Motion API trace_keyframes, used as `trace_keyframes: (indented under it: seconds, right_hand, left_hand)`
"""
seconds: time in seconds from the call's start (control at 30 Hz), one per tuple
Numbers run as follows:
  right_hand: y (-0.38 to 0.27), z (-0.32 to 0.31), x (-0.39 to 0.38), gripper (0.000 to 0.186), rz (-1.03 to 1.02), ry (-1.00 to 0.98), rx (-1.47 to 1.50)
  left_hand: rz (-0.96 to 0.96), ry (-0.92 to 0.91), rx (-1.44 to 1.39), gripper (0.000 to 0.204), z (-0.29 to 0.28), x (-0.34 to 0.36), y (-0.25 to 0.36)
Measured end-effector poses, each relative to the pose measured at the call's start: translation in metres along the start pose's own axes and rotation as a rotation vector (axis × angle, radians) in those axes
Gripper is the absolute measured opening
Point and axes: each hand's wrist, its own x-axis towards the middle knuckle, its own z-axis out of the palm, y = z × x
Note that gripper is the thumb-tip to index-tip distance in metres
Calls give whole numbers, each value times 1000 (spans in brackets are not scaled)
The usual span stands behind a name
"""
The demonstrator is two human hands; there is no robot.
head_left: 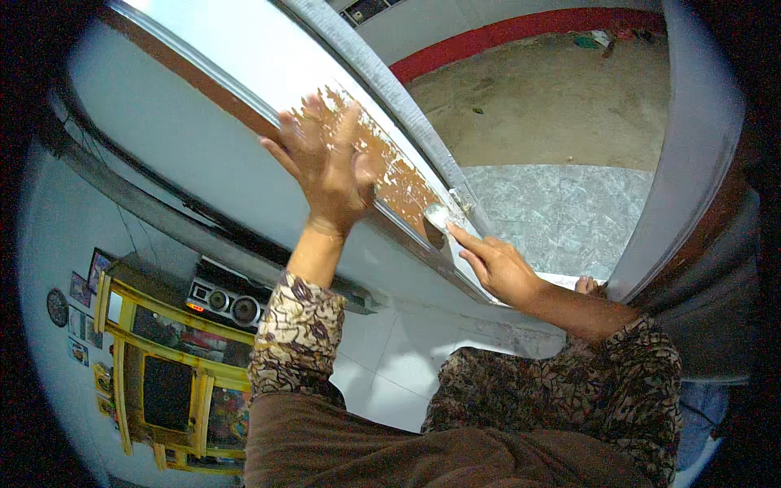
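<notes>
My left hand (325,167), blurred, has its fingers spread over the white door frame (220,45), at a patch of flaking paint (394,175) that shows brown underneath. Whether the palm rests on the surface is hard to tell. Lower and to the right, my right hand (504,272) grips a pale metal spoon-like tool (436,215), its rounded head against the frame where the paint is broken up.
A doorway opens onto grey tiles (553,207) and a dirt-coloured floor (529,114); its other jamb (691,154) rises at right. A bare foot (587,286) shows near the threshold. Lower left are a yellow cabinet (159,346), speaker unit (220,301) and wall pictures (84,325).
</notes>
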Motion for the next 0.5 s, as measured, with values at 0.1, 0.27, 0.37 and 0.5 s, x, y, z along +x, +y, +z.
trace_keyframes:
  seconds: [0.1, 0.27, 0.37, 0.5]
  right_hand:
    - [0, -8, 8, 47, 36, 52, 111]
    - [0, -13, 11, 44, 25, 171, 269]
    - [5, -12, 10, 44, 108, 134, 276]
    - [9, -1, 10, 46, -36, 231, 209]
  left_hand:
    - [206, -327, 205, 46, -8, -28, 23]
    - [262, -615, 246, 52, -17, -60, 61]
    - [325, -715, 177, 52, -18, -73, 78]
    - [425, -800, 147, 42, -18, -97, 99]
